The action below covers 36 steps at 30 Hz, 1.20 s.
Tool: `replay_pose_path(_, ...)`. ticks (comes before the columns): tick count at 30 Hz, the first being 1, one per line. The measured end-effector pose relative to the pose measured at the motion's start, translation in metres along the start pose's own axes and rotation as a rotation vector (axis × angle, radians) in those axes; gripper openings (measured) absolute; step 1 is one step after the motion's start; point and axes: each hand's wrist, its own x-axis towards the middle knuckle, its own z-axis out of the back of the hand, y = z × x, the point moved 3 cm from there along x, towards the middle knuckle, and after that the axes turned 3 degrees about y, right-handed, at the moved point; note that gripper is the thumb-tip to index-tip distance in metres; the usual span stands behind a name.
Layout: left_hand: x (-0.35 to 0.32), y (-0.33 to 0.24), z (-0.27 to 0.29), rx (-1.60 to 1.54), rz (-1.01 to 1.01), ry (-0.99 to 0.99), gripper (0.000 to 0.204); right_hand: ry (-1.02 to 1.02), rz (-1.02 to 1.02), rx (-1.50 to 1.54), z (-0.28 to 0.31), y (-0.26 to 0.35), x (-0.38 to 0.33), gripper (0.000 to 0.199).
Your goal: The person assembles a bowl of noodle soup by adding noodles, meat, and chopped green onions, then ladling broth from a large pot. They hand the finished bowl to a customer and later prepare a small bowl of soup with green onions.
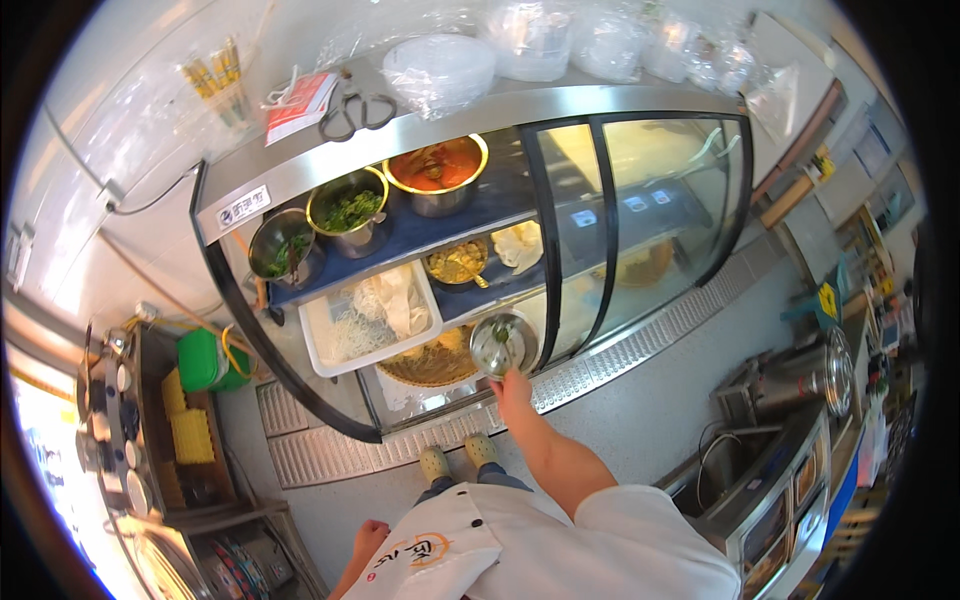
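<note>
My right hand [513,390] reaches forward and grips a round metal bowl [490,350] by its near rim. A little green food shows inside it. The bowl is at the front of an open display cabinet, beside a wide round tray of brown food [430,369]. A white tray [322,360] with white noodles and pale sheets sits to its left, above that brown food. Low by my side, my left hand [372,533] hangs with its fingers curled and nothing visible in them.
Pots of greens [349,212] and red sauce [437,180] stand on the upper shelf. Glass doors [660,220] cover the cabinet's right side. Scissors [357,117] and wrapped plastic containers [440,72] lie on top. A green bucket [205,360] stands left; a steel cooker [790,385] right.
</note>
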Motion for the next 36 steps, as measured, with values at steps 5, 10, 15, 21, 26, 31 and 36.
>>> replay_pose_path(5,0.068,-0.171,0.055,0.373,-0.540,0.155,0.018,-0.031,-0.066,-0.185,0.096,-0.028,-0.082,0.025)
replay_pose_path(10,0.096,-0.378,0.003,0.579,-1.212,0.336,0.016,-0.177,0.021,-0.394,0.198,-0.007,-0.162,0.024)
replay_pose_path(15,0.067,-0.544,-0.094,0.783,-1.613,0.254,0.034,-0.270,0.120,-0.263,0.292,0.009,-0.222,0.024)
replay_pose_path(21,0.096,-0.611,-0.140,1.492,-1.676,-0.413,0.027,-0.359,0.298,-0.378,0.394,0.010,-0.251,0.020)
replay_pose_path(26,0.109,-0.603,-0.152,1.446,-1.727,-0.360,0.024,-0.417,0.626,-1.790,0.409,0.021,-0.296,0.023)
replay_pose_path(31,0.118,-0.605,-0.151,1.520,-1.661,-0.386,0.022,-0.383,0.493,-0.264,0.383,-0.004,-0.318,0.033)
replay_pose_path(36,0.123,-0.574,-0.112,1.472,-1.693,-0.449,0.022,-0.504,0.459,-1.464,0.392,-0.053,-0.348,0.038)
